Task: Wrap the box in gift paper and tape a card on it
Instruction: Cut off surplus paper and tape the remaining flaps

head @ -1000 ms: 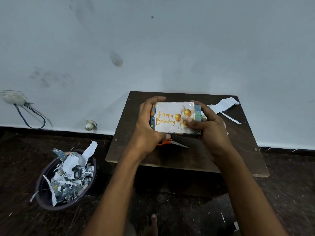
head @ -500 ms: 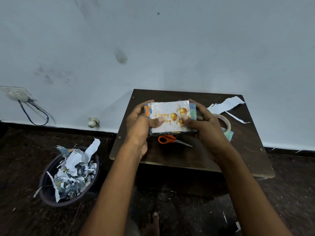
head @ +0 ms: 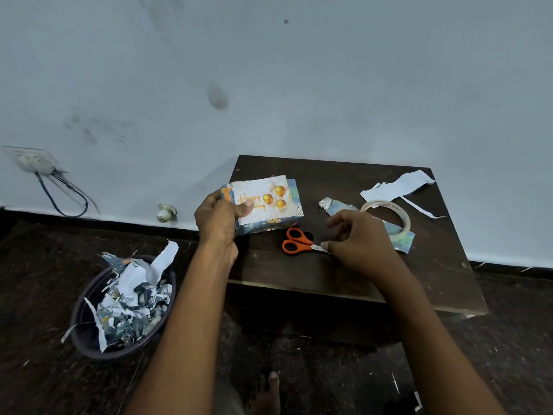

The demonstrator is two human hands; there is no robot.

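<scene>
The box (head: 269, 227), wrapped in blue patterned gift paper, is over the left part of the dark wooden table (head: 329, 277). A white "Happy Birthday" card (head: 270, 200) with gold balloons lies on its top face. My left hand (head: 217, 220) grips the box at its left end, with the thumb pressing on the card. My right hand (head: 359, 244) is off the box and hovers over the table to its right. Its fingers are loosely curled and hold nothing, and its thumb tip is at the blades of the orange-handled scissors (head: 294, 245).
A roll of clear tape (head: 402, 215) sits on a scrap of gift paper (head: 404, 242) just beyond my right hand. White paper offcuts (head: 398, 187) lie at the table's far right. A dark bin (head: 86, 336) full of paper scraps stands on the floor to the left.
My right hand has let go of the box and moved right and down to the scissors. My left hand has carried the box and card to the left.
</scene>
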